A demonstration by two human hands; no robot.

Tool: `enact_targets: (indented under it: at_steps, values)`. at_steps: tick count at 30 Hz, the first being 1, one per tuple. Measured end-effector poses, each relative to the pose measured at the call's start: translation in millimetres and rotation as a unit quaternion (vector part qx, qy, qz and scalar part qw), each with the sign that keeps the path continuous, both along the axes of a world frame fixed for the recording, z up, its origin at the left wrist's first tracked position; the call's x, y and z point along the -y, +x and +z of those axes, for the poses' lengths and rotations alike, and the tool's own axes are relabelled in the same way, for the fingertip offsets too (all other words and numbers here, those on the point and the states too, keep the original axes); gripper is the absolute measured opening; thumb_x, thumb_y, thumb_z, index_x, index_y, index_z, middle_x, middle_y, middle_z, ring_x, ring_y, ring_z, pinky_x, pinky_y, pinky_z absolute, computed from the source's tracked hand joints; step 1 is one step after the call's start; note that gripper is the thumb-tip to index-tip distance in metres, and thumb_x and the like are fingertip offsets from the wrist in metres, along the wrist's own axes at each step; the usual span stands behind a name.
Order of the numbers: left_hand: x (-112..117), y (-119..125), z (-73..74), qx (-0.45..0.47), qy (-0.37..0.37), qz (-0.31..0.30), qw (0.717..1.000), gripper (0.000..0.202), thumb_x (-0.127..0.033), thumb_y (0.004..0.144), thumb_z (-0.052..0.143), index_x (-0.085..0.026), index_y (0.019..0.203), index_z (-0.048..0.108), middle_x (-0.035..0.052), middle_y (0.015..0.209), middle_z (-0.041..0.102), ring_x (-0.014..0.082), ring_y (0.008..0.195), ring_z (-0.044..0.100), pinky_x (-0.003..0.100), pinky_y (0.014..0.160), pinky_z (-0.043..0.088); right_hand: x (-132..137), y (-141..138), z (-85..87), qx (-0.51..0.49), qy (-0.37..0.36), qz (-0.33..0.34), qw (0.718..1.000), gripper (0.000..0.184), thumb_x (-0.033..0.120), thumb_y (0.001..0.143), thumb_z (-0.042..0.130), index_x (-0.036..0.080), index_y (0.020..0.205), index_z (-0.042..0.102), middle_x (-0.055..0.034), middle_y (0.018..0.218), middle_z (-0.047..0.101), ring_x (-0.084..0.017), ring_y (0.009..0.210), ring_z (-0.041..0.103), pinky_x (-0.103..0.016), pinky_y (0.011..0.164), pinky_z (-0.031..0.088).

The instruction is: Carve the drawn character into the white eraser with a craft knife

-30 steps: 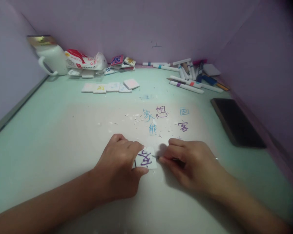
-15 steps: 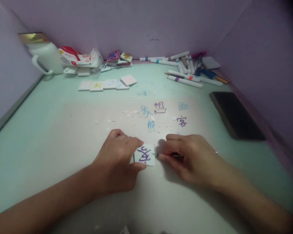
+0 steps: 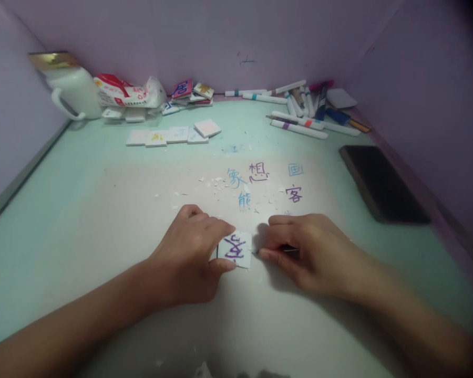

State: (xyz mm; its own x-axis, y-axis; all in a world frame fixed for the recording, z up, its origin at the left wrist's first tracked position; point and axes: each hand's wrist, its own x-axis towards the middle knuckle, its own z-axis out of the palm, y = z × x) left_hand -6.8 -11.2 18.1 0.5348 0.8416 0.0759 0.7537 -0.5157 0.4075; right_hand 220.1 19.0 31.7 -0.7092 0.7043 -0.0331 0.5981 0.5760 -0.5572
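Note:
On the table in front of me lies a small white square block (image 3: 239, 249) with a purple character drawn on its face. My left hand (image 3: 199, 244) grips it by its edges, the thumb at the near side and the fingers at the far side. My right hand (image 3: 299, 252) is closed in a pinch around a thin carving knife (image 3: 255, 252), most of which the fingers hide. The knife's fine tip is at the right edge of the block; whether it touches is too small to tell.
White shavings (image 3: 219, 182) lie beyond my hands among characters written on the table. A dark phone (image 3: 384, 184) rests at the right. Further back are markers (image 3: 299, 129), a row of pale blocks (image 3: 177, 135), coloured blocks (image 3: 182, 89), a plastic packet (image 3: 122, 94) and a white mug (image 3: 79, 92).
Both hands stay almost in place. The block and the knife tip have shifted very slightly to the right.

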Motion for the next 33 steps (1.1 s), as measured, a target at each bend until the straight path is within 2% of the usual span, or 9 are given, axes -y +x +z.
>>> enact_targets:
  at_steps: [13, 19, 33]
  values:
    - [-1.1, 0.8, 1.1, -0.006, -0.004, -0.002, 1.0, 0.033, -0.026, 0.073, 0.068, -0.015, 0.103, 0.059, -0.0014, 0.07, 0.059, 0.0179, 0.066, 0.055, 0.041, 0.083, 0.035, -2.0, 1.0, -1.2, -0.009, -0.034, -0.004, 0.999, 0.018, 0.022, 0.081, 0.057, 0.019, 0.063, 0.054, 0.0036, 0.064, 0.053, -0.01, 0.055, 0.043, -0.026, 0.055, 0.028]
    - [-1.7, 1.5, 4.0, -0.023, -0.031, 0.001, 0.999, 0.035, -0.023, 0.07, 0.07, -0.018, 0.104, 0.059, -0.0021, 0.071, 0.06, 0.0175, 0.067, 0.056, 0.041, 0.084, 0.035, -2.4, 0.9, 0.0, -0.003, -0.042, 0.001, 0.999, 0.021, 0.022, 0.08, 0.058, 0.019, 0.061, 0.051, 0.004, 0.063, 0.052, -0.01, 0.055, 0.041, -0.026, 0.054, 0.027]
    - [-3.6, -0.2, 2.5, -0.023, -0.03, -0.011, 0.999, 0.036, -0.026, 0.073, 0.069, -0.017, 0.105, 0.058, -0.0017, 0.071, 0.059, 0.0172, 0.068, 0.055, 0.04, 0.084, 0.033, -3.6, 3.1, -1.1, 0.012, -0.068, 0.009, 0.998, 0.021, 0.024, 0.08, 0.058, 0.02, 0.062, 0.047, 0.0031, 0.063, 0.052, -0.011, 0.056, 0.04, -0.026, 0.054, 0.027]
